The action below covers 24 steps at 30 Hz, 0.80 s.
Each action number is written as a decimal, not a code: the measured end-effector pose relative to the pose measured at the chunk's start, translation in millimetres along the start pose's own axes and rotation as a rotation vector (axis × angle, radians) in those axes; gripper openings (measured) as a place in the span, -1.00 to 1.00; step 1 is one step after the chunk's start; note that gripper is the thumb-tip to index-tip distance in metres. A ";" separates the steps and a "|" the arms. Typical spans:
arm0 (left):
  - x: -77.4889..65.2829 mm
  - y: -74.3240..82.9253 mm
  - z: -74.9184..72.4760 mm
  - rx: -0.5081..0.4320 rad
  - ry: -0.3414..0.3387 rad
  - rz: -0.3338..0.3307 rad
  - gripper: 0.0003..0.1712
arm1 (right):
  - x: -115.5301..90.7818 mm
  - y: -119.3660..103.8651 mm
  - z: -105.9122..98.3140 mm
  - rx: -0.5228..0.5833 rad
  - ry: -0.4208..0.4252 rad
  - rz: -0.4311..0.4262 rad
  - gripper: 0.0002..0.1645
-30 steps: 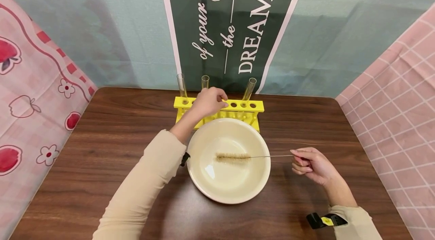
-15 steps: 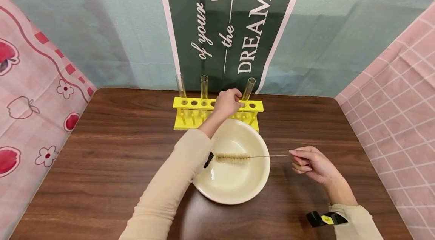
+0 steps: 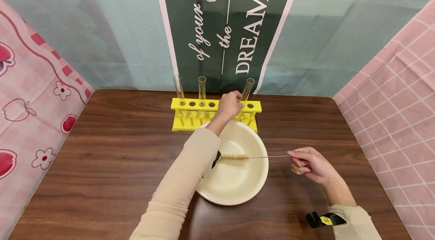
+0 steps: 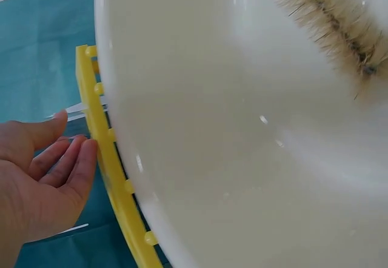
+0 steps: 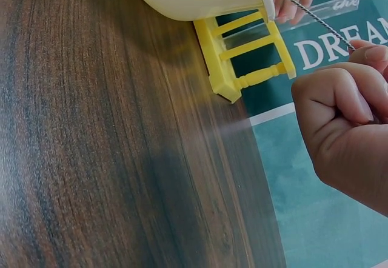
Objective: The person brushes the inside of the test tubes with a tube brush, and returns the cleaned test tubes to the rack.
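My right hand [image 3: 312, 163] pinches the thin twisted wire handle [image 3: 272, 156] of a test tube brush. The tan bristle head [image 3: 234, 158] lies over the inside of a cream bowl [image 3: 263, 174]; my left sleeve runs close past its tip. Behind the bowl stands a yellow test tube rack [image 3: 217, 104], partly hidden by my left arm. My left hand [image 3: 230, 104] reaches over the bowl to the rack and grips the rightmost glass test tube [image 3: 248, 88] low down, just above the top bar, thumb and fingers on either side. This tube leans right in its hole.
Two more glass test tubes stand in the rack, one at its left end [image 3: 178, 88] and another test tube [image 3: 202, 90] left of centre. The brown wood table [image 3: 112, 149] ends at a fabric backdrop [image 3: 119, 43] just behind the rack. Pink cloths hang on both sides.
My left hand has moved right along the rack, from the middle tube to the rightmost one, and has taken hold of it. My right hand and the brush have stayed nearly still.
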<state>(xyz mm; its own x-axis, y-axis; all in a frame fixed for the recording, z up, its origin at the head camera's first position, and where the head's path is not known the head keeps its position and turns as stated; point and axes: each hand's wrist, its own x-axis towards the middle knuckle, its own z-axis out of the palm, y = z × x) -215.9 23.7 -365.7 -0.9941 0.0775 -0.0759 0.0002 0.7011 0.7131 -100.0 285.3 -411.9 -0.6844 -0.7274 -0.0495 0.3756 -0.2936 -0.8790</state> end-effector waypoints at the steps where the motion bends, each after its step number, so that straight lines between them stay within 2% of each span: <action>1: 0.2 -0.8 1.5 0.003 0.005 -0.001 -0.61 | -0.1 0.3 0.0 -0.003 0.004 0.004 -0.58; 11: 2.3 -2.2 9.8 0.053 0.044 0.011 -0.67 | -0.4 1.0 -1.1 -0.027 0.028 0.019 -0.58; 24: 5.1 -4.3 14.4 0.022 0.085 0.005 -0.77 | 1.2 1.8 -1.9 -0.054 0.000 0.000 -0.57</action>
<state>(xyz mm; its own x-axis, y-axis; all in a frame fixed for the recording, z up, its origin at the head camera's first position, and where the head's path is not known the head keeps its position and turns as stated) -219.4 31.2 -379.2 -0.9997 0.0213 -0.0122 0.0068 0.7162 0.6979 -101.3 285.1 -414.4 -0.6846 -0.7272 -0.0498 0.3417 -0.2597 -0.9032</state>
